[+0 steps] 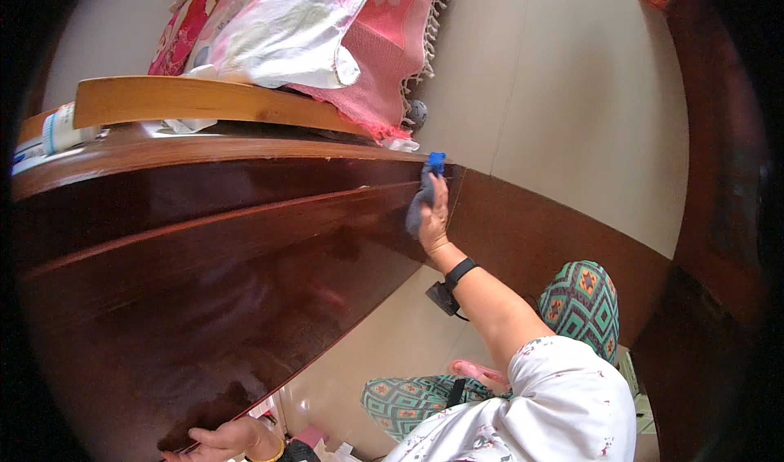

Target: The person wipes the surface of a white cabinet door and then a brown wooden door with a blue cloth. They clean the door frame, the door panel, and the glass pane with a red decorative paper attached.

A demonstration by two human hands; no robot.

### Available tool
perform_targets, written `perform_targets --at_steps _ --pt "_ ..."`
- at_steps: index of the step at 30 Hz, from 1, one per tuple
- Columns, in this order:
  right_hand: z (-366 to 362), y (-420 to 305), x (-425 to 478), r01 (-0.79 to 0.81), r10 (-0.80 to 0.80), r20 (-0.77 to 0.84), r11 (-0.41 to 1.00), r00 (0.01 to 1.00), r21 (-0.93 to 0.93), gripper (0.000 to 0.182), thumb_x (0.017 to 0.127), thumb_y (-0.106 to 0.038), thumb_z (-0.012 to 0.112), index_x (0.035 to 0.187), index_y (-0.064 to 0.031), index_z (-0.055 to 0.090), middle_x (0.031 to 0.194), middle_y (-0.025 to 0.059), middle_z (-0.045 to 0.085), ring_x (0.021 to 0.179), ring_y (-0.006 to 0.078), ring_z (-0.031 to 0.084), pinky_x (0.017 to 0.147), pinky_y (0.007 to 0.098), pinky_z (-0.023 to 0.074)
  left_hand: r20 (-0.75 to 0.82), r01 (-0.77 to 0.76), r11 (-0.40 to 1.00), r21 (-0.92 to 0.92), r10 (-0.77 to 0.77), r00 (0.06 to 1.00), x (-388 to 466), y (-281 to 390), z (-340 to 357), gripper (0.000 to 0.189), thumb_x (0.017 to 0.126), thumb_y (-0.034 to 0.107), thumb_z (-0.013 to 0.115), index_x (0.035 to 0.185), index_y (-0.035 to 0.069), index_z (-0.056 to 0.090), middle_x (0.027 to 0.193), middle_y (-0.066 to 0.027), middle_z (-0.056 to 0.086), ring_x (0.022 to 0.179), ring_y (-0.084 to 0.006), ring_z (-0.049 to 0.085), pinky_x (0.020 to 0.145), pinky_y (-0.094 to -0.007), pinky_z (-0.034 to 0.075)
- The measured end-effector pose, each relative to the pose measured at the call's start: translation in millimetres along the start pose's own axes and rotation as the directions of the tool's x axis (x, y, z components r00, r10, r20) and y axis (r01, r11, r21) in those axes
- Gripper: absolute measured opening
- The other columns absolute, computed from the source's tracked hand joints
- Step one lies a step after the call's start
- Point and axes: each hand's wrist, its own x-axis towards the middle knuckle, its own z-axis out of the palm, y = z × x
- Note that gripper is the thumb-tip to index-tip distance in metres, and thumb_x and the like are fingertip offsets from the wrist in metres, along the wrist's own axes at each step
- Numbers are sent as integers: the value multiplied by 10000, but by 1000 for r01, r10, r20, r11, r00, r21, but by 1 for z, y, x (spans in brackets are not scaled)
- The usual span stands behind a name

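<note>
My right hand (435,214) presses a grey cloth (416,208) with a blue end (436,161) flat against the far right end of a dark varnished wooden panel (245,278). Its fingers point up toward the panel's top ledge. At the lower left, my left hand (223,439) touches the panel's bottom edge, with its fingertips partly cut off by the picture's rim. Whether it grips that edge cannot be made out. The panel's glossy face has dark, wet-looking patches near the left hand.
Behind the panel lie a curved light wooden rail (214,102), a pink fringed cloth (392,52) and a white patterned cloth (288,33). A white bottle (61,130) lies at the left. A low brown board (527,235) meets the panel's right end. My knee (582,306) is close to it.
</note>
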Motion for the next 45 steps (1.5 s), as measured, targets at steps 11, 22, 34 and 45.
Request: perform_targets --at_steps 11,22,34,45 --pt "-27 179 54 -677 674 81 736 735 23 369 867 -263 437 1193 -93 469 1021 73 551 885 183 516 796 303 423 -80 -38 988 148 50 996 -3 7 5 548 848 123 501 1316 -73 294 1308 -231 354 1164 -302 398 1010 -404 303" --pt "-7 -61 85 -260 199 201 899 959 353 390 835 -81 425 1220 -75 491 1021 17 520 890 116 493 807 260 416 81 -117 993 21 115 990 -6 5 -8 583 834 161 537 1321 -20 273 1344 -239 277 1240 -371 291 985 -455 345" --pt "-27 -472 94 160 -505 190 569 842 807 663 793 -372 543 1297 4 333 1278 162 413 1117 255 478 816 348 466 -179 -18 898 -439 -68 982 -4 8 -6 372 698 86 664 1052 0 590 1295 -309 323 1178 -418 375 938 -468 356" --pt "-13 -573 -76 224 -730 683 663 -14 714 655 829 -427 576 1254 24 364 1274 202 416 1151 287 450 957 410 360 469 114 -578 -808 -514 718 22 -6 -114 896 793 396 648 1409 84 78 1350 -155 366 1260 -288 343 1007 -471 314"
